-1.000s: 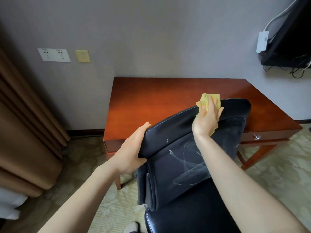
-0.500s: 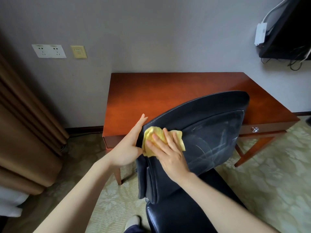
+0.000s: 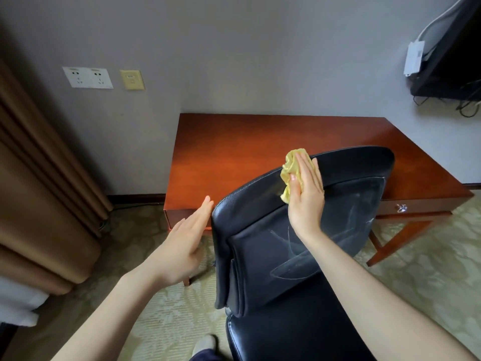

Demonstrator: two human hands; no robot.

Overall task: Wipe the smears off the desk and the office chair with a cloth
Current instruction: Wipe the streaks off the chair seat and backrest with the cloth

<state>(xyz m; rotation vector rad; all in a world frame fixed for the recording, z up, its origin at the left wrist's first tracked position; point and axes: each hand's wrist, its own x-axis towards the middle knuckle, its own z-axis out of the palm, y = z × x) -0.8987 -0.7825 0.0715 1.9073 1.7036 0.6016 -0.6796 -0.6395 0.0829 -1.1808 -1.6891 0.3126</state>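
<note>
Centrally, the red-brown desk spans mid-frame, and the black office chair stands before it with pale smears on its backrest. The left hand, fingers straight, is just beside the backrest's left edge. The right hand presses flat-fingered on the yellow cloth at the backrest's top.

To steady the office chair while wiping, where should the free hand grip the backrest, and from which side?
Probably the backrest by its left side edge, from the left: that stitched rim is thin enough to wrap fingers behind, and the open left hand sits beside it. The right hand and cloth occupy the top edge.
</note>
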